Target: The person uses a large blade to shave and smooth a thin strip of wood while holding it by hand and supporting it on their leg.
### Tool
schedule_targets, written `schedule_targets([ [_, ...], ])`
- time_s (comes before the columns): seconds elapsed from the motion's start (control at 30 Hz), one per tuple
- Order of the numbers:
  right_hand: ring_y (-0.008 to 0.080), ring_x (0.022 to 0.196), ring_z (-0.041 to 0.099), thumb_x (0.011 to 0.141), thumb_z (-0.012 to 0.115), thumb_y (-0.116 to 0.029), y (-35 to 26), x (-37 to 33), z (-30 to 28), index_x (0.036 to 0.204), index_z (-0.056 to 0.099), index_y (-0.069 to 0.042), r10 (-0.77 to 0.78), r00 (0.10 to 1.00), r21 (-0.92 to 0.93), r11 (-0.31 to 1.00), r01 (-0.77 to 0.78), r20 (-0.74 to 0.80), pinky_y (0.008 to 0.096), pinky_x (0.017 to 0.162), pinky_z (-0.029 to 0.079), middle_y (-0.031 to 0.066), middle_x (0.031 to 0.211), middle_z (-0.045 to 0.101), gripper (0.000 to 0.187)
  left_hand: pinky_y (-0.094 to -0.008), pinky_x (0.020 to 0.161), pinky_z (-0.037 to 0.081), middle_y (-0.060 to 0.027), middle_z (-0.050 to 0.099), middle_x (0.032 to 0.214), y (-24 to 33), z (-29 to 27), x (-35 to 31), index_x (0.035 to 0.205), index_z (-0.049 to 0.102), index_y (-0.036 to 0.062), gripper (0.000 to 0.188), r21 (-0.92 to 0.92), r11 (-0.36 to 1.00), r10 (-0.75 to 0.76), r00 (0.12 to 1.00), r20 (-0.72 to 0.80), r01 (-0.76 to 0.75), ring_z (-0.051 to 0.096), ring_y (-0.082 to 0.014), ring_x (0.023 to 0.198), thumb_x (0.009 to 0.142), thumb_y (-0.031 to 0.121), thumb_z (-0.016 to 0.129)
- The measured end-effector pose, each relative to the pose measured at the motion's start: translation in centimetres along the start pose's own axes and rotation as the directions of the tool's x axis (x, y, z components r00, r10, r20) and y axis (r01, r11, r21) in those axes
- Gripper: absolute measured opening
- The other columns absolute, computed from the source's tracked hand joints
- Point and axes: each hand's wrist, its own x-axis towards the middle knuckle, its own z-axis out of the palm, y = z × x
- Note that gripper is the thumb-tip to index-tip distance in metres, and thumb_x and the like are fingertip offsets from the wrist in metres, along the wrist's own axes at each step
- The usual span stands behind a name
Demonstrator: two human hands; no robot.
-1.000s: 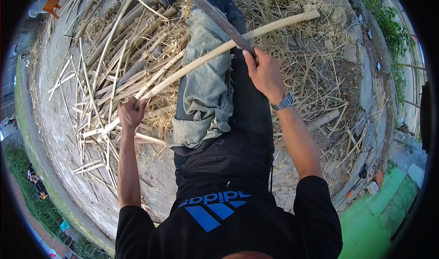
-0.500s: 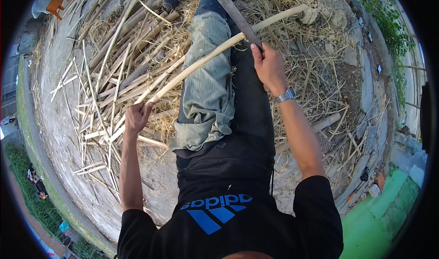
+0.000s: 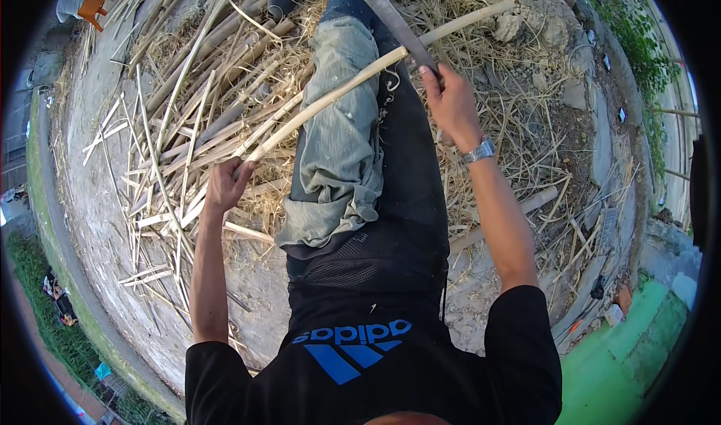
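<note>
My left hand [image 3: 226,185] is closed around the near end of a long, pale bamboo strip [image 3: 330,98]. The strip slants up to the right across my leg, over a grey-green cloth [image 3: 339,125] wrapped on it. My right hand [image 3: 453,108] grips the lower end of a long knife [image 3: 387,16], its handle mostly hidden in my fingers. The flat grey blade points up and to the left, crossing the strip just right of a node. A thin curled shaving hangs below that crossing.
Split bamboo pieces [image 3: 218,117] lie heaped to the left, with thin white strips [image 3: 161,173] spread over the concrete. Shavings [image 3: 511,117] cover the ground to the right, near a rough lump of rubble [image 3: 508,28]. An orange chair [image 3: 95,8] stands far left.
My right hand and the knife have shifted right along the strip. My left hand has risen slightly with its end, and a curled shaving now shows beneath the blade.
</note>
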Motion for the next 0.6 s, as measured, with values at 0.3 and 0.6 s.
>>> schedule_targets([
  [0.3, 0.0320, 0.057, 0.065, 0.104, 0.060, -0.038, 2.8, 3.1, -0.1, 0.091, 0.066, 0.001, 0.266, 0.963, 0.071, 0.962, -0.262, -0.047, 0.0438, 0.053, 0.048, 0.0166, 0.064, 0.064, 0.041, -0.0422, 0.050, 0.032, -0.0100, 0.041, 0.052, 3.4, 2.4, 3.6, 0.069, 0.057, -0.0024, 0.063, -0.041, 0.999, -0.011, 0.996, -0.084, 0.008, 0.037, -0.0189, 0.050, 0.106, 0.049, 0.053],
  [0.6, 0.0315, 0.054, 0.063, 0.104, 0.058, -0.038, 4.8, 5.6, -4.9, 0.096, 0.067, 0.000, 0.243, 0.948, -0.019, 0.968, -0.252, -0.204, 0.0436, 0.053, 0.046, 0.0144, 0.062, 0.064, 0.040, -0.0468, 0.055, 0.037, -0.0171, 0.049, 0.056, 3.1, 2.1, 3.6, 0.076, 0.063, -0.0004, 0.062, 0.011, 1.000, 0.003, 0.996, -0.089, -0.002, 0.044, -0.0321, 0.051, 0.107, 0.051, 0.048],
])
